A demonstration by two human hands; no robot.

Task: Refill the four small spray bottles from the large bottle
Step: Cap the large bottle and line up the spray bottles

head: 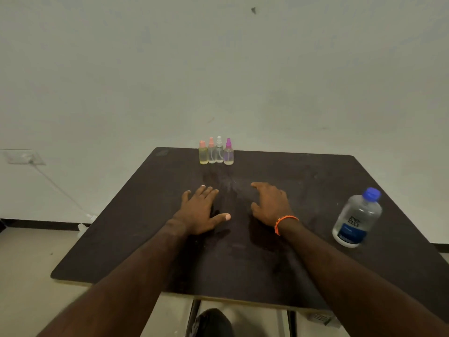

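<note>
Nothing started: left hand (199, 212) flat on the dark table (121, 239), fingers spread; right hand (269, 205) loosely curled, empty. Four small spray bottles (216, 152) capped, touching in a row at the far edge. Large bottle (356, 218), blue cap on, stands at right. Likely first step: unscrew one sprayer, steady the small bottle while pouring. Label text blurred, roughly "renu", not certain.
</note>
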